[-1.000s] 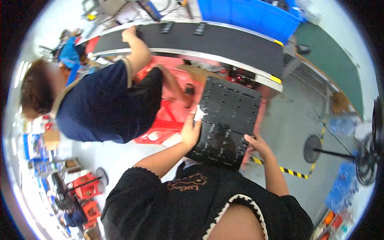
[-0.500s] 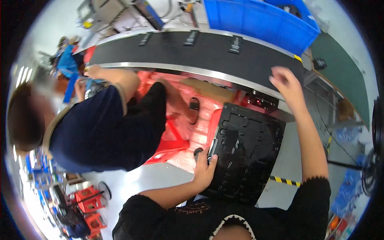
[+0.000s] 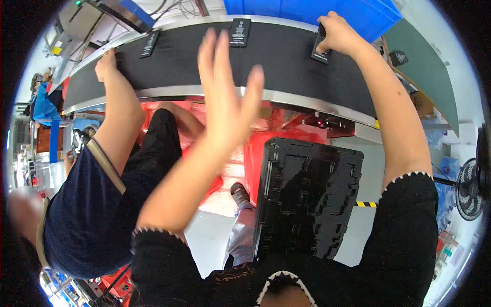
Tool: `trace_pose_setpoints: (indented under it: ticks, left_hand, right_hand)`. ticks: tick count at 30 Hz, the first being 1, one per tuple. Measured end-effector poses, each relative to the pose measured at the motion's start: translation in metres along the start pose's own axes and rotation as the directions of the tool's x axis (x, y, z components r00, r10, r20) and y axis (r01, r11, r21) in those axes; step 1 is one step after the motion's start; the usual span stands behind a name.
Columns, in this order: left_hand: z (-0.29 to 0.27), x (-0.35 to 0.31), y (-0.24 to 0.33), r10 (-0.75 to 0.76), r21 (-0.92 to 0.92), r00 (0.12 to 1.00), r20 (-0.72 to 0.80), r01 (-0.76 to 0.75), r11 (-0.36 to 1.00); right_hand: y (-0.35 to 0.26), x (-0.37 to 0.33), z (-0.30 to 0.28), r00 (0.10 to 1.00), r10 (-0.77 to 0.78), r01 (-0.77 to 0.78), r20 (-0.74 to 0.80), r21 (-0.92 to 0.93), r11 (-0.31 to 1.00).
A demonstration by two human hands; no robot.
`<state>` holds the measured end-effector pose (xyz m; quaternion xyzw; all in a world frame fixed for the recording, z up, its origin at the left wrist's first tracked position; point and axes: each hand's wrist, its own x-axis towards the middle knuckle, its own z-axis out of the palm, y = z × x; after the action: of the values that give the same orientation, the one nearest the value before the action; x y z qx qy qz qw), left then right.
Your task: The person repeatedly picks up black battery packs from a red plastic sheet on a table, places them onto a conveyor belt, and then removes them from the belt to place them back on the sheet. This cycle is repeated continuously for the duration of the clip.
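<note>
My right hand (image 3: 340, 37) reaches over the far side of a black conveyor belt (image 3: 281, 61), fingers closed round a thin, flat black battery (image 3: 320, 54) with white print. The battery looks tilted, its lower end at the belt; I cannot tell whether it is lifted off. My left hand (image 3: 225, 102) is raised over the belt's near edge, fingers spread and holding nothing, slightly blurred. Beyond its fingertips a second battery (image 3: 239, 34) lies on the belt, and another battery (image 3: 149, 44) lies farther left. Before my body rests a black moulded plastic tray (image 3: 307, 199).
A co-worker in dark blue sits at the left, one hand (image 3: 106, 65) at the belt. Behind the belt stands a big blue bin (image 3: 358, 13). A black fan (image 3: 468, 189) stands at the right, below a green-topped table (image 3: 424, 66).
My left hand has left the black tray's edge and risen toward the belt, opening. My right hand has moved forward and left and taken hold of a battery. The view has shifted too.
</note>
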<state>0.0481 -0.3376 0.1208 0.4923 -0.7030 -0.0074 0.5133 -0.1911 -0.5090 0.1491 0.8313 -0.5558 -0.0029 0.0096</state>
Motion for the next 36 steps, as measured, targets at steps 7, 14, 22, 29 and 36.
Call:
trace_pose_setpoints:
  ticks: [7, 14, 22, 29, 36]
  left_hand:
    - [0.05, 0.143, -0.082, -0.343, 0.328, 0.333, 0.879, 0.101, 0.939]
    - [0.114, 0.131, -0.086, -0.183, 0.245, 0.437, 0.881, -0.091, 0.965]
    - [0.083, 0.083, -0.029, -0.129, 0.221, 0.74, 0.66, -0.028, 0.975]
    - [-0.017, -0.03, 0.087, 0.166, -0.109, 0.472, 0.866, -0.146, 0.983]
    - [-0.038, -0.106, 0.096, 0.107, -0.035, 0.333, 0.937, -0.214, 0.976]
  right_hand:
    - [-0.009, -0.122, -0.029, 0.969, 0.169, 0.068, -0.182, 0.847, 0.527]
    - [-0.04, -0.242, 0.007, 0.99, -0.004, -0.14, 0.142, 0.978, 0.153]
    - [-0.074, -0.282, 0.044, 0.958, -0.175, 0.273, -0.226, 0.542, 0.795]
    - [-0.094, -0.332, 0.06, 0.977, -0.197, 0.21, -0.077, 0.486, 0.848]
    - [-0.083, -0.315, 0.052, 0.941, -0.075, 0.266, -0.331, 0.581, 0.769]
